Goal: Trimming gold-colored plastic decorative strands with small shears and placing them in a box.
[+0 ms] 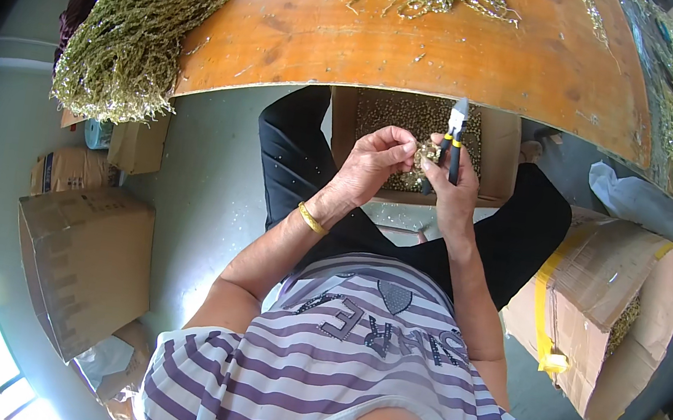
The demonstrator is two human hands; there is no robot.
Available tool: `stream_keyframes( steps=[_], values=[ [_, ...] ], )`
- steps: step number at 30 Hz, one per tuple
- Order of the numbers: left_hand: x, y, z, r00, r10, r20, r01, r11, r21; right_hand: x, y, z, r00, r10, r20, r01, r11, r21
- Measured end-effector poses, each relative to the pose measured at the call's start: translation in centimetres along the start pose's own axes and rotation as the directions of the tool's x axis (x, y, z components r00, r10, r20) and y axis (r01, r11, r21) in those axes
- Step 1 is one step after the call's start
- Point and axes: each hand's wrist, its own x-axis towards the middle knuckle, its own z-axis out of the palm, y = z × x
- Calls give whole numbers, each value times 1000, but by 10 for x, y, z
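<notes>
A small gold-green cluster piece point(423, 155) sits just above frame centre, pinched between the fingertips of the left hand point(375, 160) and touching the right hand point(452, 183). The right hand is clenched around a pair of cutters point(453, 140) with black and yellow handles, tips pointing up-frame. Both hands hover over an open cardboard box point(498, 159) filled with small gold pieces, which lies between the person's knees, partly under the near edge of the orange wooden table point(425, 52).

Open floor lies left of centre, between the knees and the closed brown carton point(83, 262) at lower left. A carton with yellow tape point(602, 321) stands at right. A green-gold bundle point(135, 26) overhangs the table's upper-left edge.

Both forearms rise from the lower frame, converging. A gold bangle point(311, 218) circles the left wrist.
</notes>
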Motion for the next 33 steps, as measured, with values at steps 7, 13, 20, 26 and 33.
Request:
stream_keyframes(
  steps=[7,13,20,26,33],
  values=[
    [5,-3,-7,980,175,-91,-142,946,292,0,-1,-2,991,-74,-114,82,995,64],
    [7,0,-22,932,363,-3,-240,621,746,3,-12,-9,999,-21,-49,25,996,89],
    [8,30,7,952,-55,300,-93,884,458,7,-7,-15,995,38,93,-44,998,55],
    [9,23,4,977,-152,147,67,884,463,6,-3,-16,998,-55,23,58,985,-162],
    [7,13,-1,985,-166,41,152,960,235,2,-12,-12,999,-34,-27,28,979,-203]
  ],
)
